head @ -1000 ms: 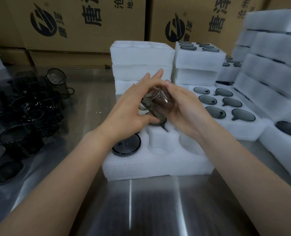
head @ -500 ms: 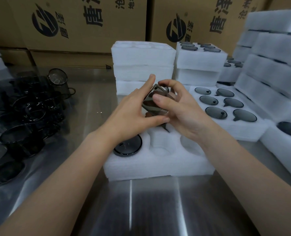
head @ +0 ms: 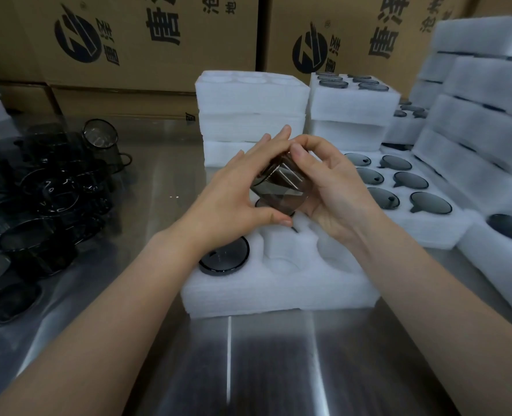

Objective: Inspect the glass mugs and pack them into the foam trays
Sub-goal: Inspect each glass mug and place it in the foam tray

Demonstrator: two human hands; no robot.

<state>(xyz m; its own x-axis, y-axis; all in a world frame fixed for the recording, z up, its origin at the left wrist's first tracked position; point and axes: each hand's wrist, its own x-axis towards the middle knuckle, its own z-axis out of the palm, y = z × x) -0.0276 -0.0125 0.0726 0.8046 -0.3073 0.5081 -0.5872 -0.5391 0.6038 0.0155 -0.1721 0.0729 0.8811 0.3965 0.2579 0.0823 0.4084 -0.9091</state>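
Mugs of dark glass (head: 48, 199) lie heaped on the steel table (head: 248, 370) at far left. They are judged to be the unchecked supply, kept on the side away from finished work.

At centre, the left hand (head: 227, 199) grips the held mug (head: 281, 190), fingers laid along its far wall and thumb pressed at its lower edge. The right hand (head: 338, 199) pinches the upper edge between thumb and forefinger, its other fingers loosely curled. The mug is tilted and raised just above the foam tray (head: 278, 292), presumably so that light crosses the glass for inspection.

One seated mug (head: 224, 259) fills the tray's near-left pocket; the two near pockets to its right stand vacant. Behind is a stack of unfilled trays (head: 248, 115). At right is a filled tray (head: 437, 235); which way up its mugs sit cannot be told.
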